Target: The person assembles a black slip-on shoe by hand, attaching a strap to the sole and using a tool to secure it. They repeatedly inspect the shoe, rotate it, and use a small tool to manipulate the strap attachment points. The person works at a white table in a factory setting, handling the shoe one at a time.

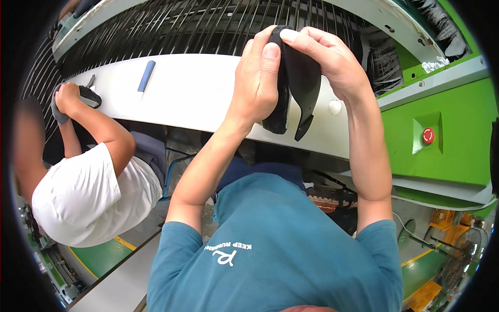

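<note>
- Head view, nearest: a teal shirt [275, 249] fills the lower middle, with both bare forearms rising from it toward the white ledge [192, 93].
- Left hand [257, 78] is curled shut on a black part [296, 86], thumb pressed flat on its near face, fingers wrapped behind its left edge.
- Right hand [332, 60] pinches the part's top from the right; one fingertip hooks over the upper rim and the rest fold behind it.
- The part sits between the two hands, held in front of the ledge. It looks like thin, smooth, matt black sheet, curved like a shell, with a rounded top and two pointed lobes below.
- Its long axis runs roughly up and down, tips pointing down toward the shirt.
- On the ledge, well left of the part, lies a blue-handled tool [146, 76].
- At the ledge's left end a co-worker in a white shirt [88, 203] grips another dark piece [89, 96].
- Beyond the ledge run dark, closely spaced bars [208, 23].
- Right of the ledge, a green panel [447, 130] carries a red button [428, 135].
</note>
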Demonstrator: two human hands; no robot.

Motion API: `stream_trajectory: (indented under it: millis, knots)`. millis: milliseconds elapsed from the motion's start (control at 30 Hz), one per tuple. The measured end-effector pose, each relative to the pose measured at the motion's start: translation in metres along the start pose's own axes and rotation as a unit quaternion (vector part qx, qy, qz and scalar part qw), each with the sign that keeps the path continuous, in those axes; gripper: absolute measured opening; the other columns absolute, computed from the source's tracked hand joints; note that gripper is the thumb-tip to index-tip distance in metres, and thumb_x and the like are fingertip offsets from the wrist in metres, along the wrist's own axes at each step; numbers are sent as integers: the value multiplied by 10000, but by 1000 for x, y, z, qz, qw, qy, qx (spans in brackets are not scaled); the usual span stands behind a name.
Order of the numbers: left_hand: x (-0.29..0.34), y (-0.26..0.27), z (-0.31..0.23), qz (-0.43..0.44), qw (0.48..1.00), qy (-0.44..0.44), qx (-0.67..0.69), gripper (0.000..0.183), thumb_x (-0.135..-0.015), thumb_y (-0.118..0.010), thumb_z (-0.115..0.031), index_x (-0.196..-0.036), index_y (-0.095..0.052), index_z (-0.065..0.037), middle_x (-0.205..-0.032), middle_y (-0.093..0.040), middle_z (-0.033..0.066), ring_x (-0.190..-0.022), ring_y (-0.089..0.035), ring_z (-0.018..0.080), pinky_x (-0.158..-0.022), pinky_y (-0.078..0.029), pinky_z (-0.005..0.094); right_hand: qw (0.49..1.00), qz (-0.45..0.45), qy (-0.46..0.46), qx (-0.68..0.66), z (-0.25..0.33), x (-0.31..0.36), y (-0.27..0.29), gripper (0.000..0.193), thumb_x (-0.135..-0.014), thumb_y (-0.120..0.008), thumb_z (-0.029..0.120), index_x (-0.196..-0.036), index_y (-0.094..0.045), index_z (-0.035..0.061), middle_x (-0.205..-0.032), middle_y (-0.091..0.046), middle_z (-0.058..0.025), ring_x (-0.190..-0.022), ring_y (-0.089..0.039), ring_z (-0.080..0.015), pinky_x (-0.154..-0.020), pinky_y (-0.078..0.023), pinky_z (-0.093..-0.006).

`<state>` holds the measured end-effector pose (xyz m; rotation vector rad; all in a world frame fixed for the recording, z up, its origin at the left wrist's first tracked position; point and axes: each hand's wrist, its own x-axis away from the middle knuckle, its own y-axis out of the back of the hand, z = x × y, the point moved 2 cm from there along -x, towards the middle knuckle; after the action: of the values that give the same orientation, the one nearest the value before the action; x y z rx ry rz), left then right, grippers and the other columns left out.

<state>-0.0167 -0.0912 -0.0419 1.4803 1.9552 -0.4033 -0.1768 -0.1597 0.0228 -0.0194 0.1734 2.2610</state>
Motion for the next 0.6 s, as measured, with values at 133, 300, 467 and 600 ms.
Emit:
stream_trajectory:
  millis: [133,300,467,600]
  knots:
    - [-2,2,5,-21,998,16,48,559,-1217,-344,-404,-1472,-596,25,-1327,-706,209,-1224,-659,338,-1095,-498,430,998,-16,15,-54,-17,-8,-5,354,-1028,-834,411,-986,-738,73,-887,-698,43,-809,-620,-29,-725,-485,-211]
    - [-4,9,11,-34,995,33,93,583,-1223,-327,-412,-1461,-588,51,-1323,-700,192,-1249,-652,279,-1101,-499,393,996,15,31,-80,-16,-3,-14,427,-991,-893,352,-1183,-716,14,-1037,-766,-29,-940,-708,-74,-855,-563,-240]
    - [-5,9,17,-32,992,41,112,598,-1224,-299,-424,-1447,-582,54,-1313,-688,180,-1228,-654,254,-1090,-509,379,998,28,30,-52,-15,-8,-8,444,-989,-894,338,-1219,-715,3,-1056,-771,-48,-963,-720,-93,-873,-574,-251]
    - [-8,5,18,-24,992,46,113,603,-1227,-285,-425,-1441,-582,54,-1306,-685,173,-1211,-659,244,-1077,-516,371,998,20,29,-58,-20,-9,-6,449,-987,-895,340,-1219,-715,0,-1056,-772,-51,-975,-720,-97,-882,-576,-256]
